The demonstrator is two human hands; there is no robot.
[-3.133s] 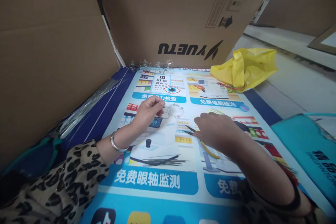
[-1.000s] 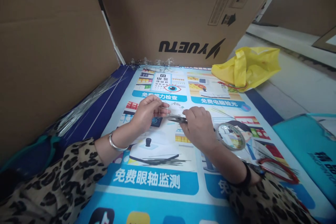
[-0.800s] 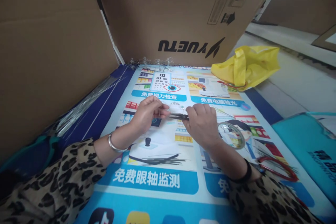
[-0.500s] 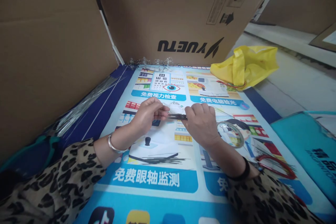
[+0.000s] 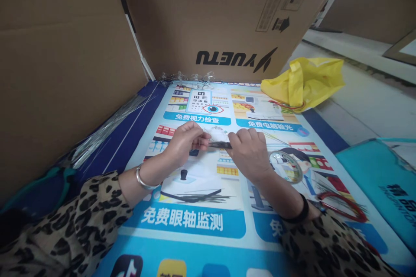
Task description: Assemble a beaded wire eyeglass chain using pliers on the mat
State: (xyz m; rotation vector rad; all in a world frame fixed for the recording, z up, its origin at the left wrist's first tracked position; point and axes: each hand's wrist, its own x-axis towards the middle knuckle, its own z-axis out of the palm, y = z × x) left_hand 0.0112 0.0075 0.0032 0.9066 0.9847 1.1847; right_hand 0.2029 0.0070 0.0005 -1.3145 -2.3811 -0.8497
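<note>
My left hand (image 5: 183, 142) pinches a small wire-and-clear-bead piece (image 5: 217, 132) above the printed blue poster mat (image 5: 195, 220). My right hand (image 5: 248, 152) is closed around dark pliers (image 5: 220, 144), whose tips point left and meet the piece at my left fingertips. Both hands are close together near the middle of the mat. The pliers' handles are hidden inside my right fist.
Cardboard boxes (image 5: 211, 13) wall the back and left. A bundle of thin metal wires (image 5: 107, 123) lies along the left. A yellow plastic bag (image 5: 305, 82), a clear tape roll (image 5: 287, 166), a red ring (image 5: 342, 207), dark wire bits (image 5: 198, 199) and a teal bag (image 5: 383, 186) lie around.
My right hand picked up the pliers from the mat and brought them left to the piece in my left hand. In the last second both hands barely moved.
</note>
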